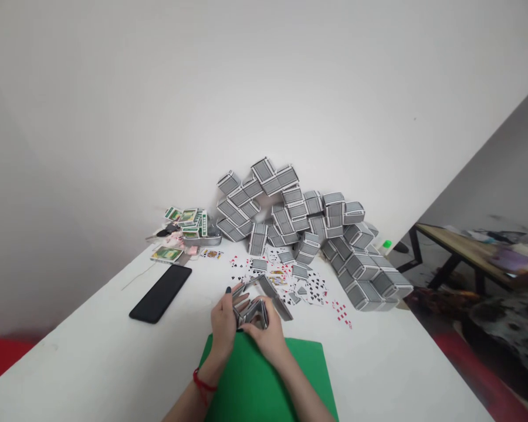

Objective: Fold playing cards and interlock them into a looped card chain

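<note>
Both hands (247,325) clamp folded cards (251,315) just beyond the green mat (270,381); the phone (161,294) lies left of the mat.

The left hand (224,319) and the right hand (266,331) are close together, with fingers curled toward each other. Both forearms reach from the near side, converging at the hands.

Mat (268,381) green; bracelet (201,381) red; phone (161,294) black.
</note>
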A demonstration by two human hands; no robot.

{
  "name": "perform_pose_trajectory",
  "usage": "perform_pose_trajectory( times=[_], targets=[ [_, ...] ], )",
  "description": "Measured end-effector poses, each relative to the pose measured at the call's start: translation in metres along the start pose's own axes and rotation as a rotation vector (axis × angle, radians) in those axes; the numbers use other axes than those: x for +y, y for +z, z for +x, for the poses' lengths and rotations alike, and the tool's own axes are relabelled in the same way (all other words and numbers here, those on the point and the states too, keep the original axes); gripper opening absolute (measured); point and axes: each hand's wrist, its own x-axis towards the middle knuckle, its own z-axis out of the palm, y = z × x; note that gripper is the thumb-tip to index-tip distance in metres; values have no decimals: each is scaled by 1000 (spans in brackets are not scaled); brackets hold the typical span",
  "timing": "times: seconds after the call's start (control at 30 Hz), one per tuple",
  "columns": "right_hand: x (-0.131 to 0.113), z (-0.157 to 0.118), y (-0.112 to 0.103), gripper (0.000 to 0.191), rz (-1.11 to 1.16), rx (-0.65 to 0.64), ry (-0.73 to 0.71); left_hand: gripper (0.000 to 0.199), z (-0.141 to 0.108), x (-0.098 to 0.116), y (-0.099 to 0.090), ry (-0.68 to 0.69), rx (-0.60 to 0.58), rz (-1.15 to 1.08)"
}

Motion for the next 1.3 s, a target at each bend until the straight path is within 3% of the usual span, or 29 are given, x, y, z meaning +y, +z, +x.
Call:
perform_pose_trajectory(
  times=[0.17,0.33,0.5,0.7,0.83,0.9,0.97,1.07,1.17,1.23,1.3],
  targets=[
    [0,3,0,44,1,27,23,34,0,-1,-3,58,60,53],
    [-4,6,-1,45,-19,-23,-20,38,0,-2,0,62,-5,-21],
    [-1,9,-1,42,-64,24,-28,43,2,-6,2,15,-52,46],
    [5,14,-5,39,-124,21,-13,31,3,-3,3,1,-46,129],
    [2,19,-5,64,-180,-25,-93,25,6,8,3,18,-26,101],
    [2,21,-5,85,-182,-88,-129,24,9,15,1,40,8,41],
    [4,23,-8,93,-146,-166,-154,24,13,22,-3,100,68,-25],
    [10,34,-20,66,-95,-186,-193,25,18,28,-9,191,140,-80],
    [19,58,-44,30,-267,-22,-169,28,20,29,-12,213,149,-115],
    [25,77,-62,27,-564,3,-114,30,21,28,-12,198,153,-135],
    [31,93,-78,38,-745,7,-28,30,22,26,-11,177,157,-152]
  ],
)
